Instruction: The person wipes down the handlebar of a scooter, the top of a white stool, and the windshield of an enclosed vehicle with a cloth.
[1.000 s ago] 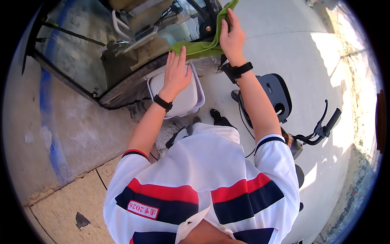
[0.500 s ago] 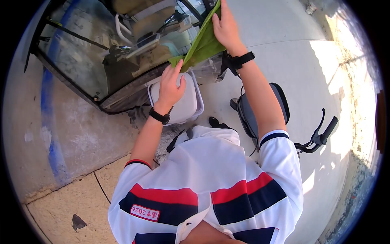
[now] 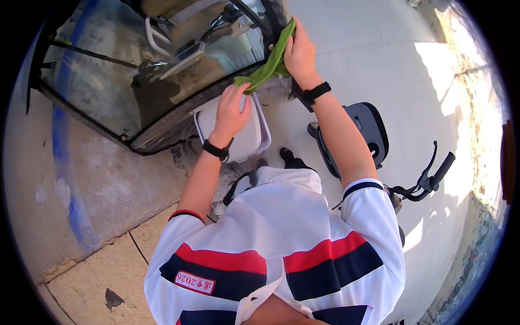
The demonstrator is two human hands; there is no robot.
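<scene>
A green cloth [image 3: 271, 66] is stretched slantwise along the edge of a small enclosed vehicle's glass panel [image 3: 116, 70]. My right hand [image 3: 301, 58] grips its upper end by the panel's corner, fingers partly hidden behind the fabric. At the lower end, my left hand [image 3: 232, 115] holds the cloth's tip between thumb and fingers, beside the panel's dark frame [image 3: 184, 111]. Below this hand stands a white lidded bucket [image 3: 230, 127]. Through the glass show a handlebar and a seat.
To my right are a dark grey scooter-like seat [image 3: 364, 127] and a black handlebar grip with brake lever [image 3: 433, 179]. A blue stripe [image 3: 60, 141] runs down the concrete at left. My shoe [image 3: 292, 158] is close to the bucket.
My right hand has come down and nearer with its end of the cloth, which now looks more bunched and narrower. My left hand has shifted slightly right.
</scene>
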